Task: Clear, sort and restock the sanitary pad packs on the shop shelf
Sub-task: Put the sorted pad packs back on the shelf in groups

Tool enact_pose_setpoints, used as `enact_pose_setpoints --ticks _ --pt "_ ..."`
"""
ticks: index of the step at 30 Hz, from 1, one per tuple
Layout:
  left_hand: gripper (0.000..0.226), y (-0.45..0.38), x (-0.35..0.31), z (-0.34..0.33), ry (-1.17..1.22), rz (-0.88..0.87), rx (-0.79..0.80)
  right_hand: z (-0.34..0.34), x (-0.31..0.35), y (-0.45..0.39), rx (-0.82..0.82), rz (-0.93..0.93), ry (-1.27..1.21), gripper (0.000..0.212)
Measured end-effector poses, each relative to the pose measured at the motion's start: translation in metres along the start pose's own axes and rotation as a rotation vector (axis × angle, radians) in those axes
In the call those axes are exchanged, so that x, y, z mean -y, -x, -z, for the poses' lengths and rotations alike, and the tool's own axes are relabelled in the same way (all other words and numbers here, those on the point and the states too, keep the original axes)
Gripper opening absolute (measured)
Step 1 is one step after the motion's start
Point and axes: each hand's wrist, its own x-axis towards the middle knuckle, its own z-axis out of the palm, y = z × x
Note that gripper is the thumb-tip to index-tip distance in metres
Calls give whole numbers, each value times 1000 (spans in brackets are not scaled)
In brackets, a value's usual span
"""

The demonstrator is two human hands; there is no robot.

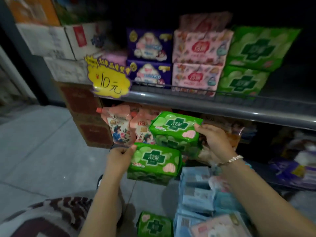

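Grip, left hand [119, 159]: fingers curled round the left edge of the lower green pack [153, 162], held in the air above the floor.
Grip, right hand [213, 141]: thumb and fingers clamped on the right end of the upper green pack [174, 130], which sits just behind and above the lower one, in front of the bottom shelf opening.
Floor [34, 151]: grey concrete; a third green pack [153, 224] lies on it near the bottom edge, beside a pile of pale blue packs [196, 190].
Shelf [205, 101]: grey metal with a wire front rail; carries, left to right, two stacked purple packs [149, 59], pink packs [198, 62] and two stacked green packs [253, 60].
Cardboard boxes [56, 40]: stacked at the left of the shelf.
Lower shelf: pink floral pouches [119, 127], dim and partly hidden.
Price sign [109, 77]: yellow, reads 10元, fixed at the shelf's left end.
Bracelet [229, 160]: silver, on the right wrist.
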Motion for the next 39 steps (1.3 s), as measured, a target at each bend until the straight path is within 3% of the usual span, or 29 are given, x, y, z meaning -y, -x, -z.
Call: enact_pose_setpoints --ticks 7,15,22,26,39 --pt "36 14 -118 -10 165 -108 26 93 101 30 -111 162 -268 21" --pt "40 -3 -223 -58 276 -101 155 180 160 26 -260 263 -351 17" --pt "28 -12 -284 -68 305 -145 201 191 204 -14 -212 248 -410 31" --pt "31 -24 -305 -64 295 -179 211 195 235 -36 -171 269 -425 20" --pt "31 -40 -339 -80 375 -215 266 200 281 -67 -268 340 -536 16"
